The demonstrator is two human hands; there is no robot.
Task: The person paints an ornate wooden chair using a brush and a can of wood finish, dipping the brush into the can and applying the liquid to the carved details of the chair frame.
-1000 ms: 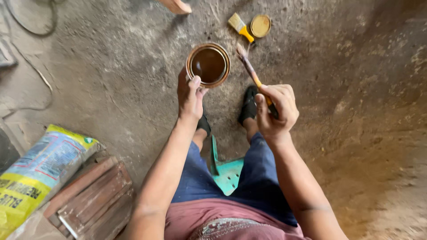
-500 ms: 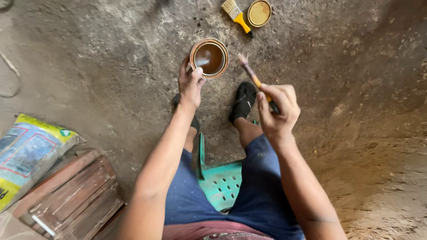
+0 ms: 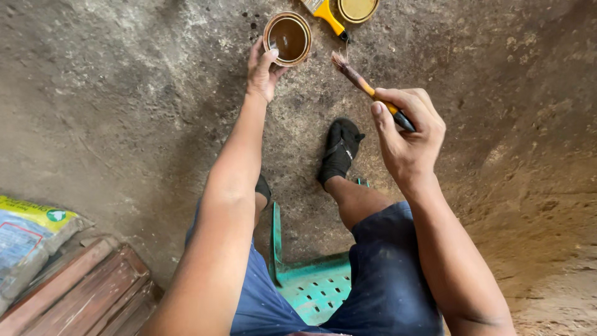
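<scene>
a: ok, what's the left hand (image 3: 262, 73) doing?

b: reaching fwd w/ arm stretched out, fingers curled on the near rim of the small round can (image 3: 287, 38). can sits on the concrete floor (image 3: 124, 106), lid off, brown liquid inside. so left hand's gripping the can's edge.

a: and the right hand (image 3: 407, 134)?

b: closed round the handle of a thin paintbrush (image 3: 367, 87). brush is tilted, bristles pointing up-left toward the can but not touching it, held above the floor just right of the can. bristles look dark/wet.

a: anything else nr the can?

b: yep, a 2nd brush w/ a yellow handle (image 3: 326, 11) lying on the floor just beyond, and the round can lid (image 3: 357, 9) right beside that, both cut by the top edge.

a: closer in?

b: person sits on a green plastic stool (image 3: 311, 283), blue shorts, black shoe (image 3: 340, 152) on the floor below the right hand. bottom-left: stack of reddish wood pieces (image 3: 81, 292) w/ a printed sack (image 3: 28, 239) next to it, well apart from the can.
</scene>
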